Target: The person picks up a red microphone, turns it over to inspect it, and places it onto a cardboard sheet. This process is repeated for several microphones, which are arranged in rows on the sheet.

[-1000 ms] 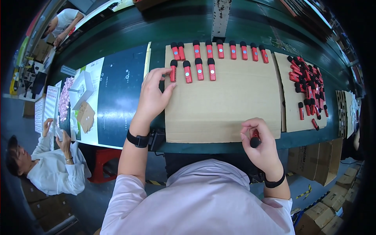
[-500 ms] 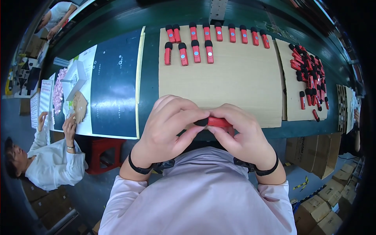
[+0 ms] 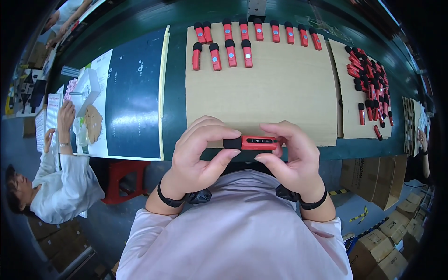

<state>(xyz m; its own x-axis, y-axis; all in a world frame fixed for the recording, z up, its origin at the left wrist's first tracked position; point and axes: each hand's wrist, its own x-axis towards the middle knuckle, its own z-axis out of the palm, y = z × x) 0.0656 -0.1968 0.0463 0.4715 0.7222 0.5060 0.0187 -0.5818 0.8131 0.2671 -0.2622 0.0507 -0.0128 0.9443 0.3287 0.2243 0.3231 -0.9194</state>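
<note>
A small red microphone with a black foam cap lies level between my hands, over the near edge of the cardboard. A black strip with small marks and buttons faces up along its body. My left hand pinches the foam cap between thumb and fingers. Around the red end curves my right hand, its thumb and forefinger spread apart and off the body. Its other fingers are behind the tip, and I cannot tell whether they touch it. Similar red microphones stand in two rows on the cardboard sheet.
A second cardboard piece at right carries a heap of red microphones. Left lies a dark blue board. A co-worker sits far left beside a white box and a red stool. Cartons stand lower right.
The microphone has turned so its black strip shows. My right thumb and forefinger have come away from its body. The co-worker's hand has reached farther up.
</note>
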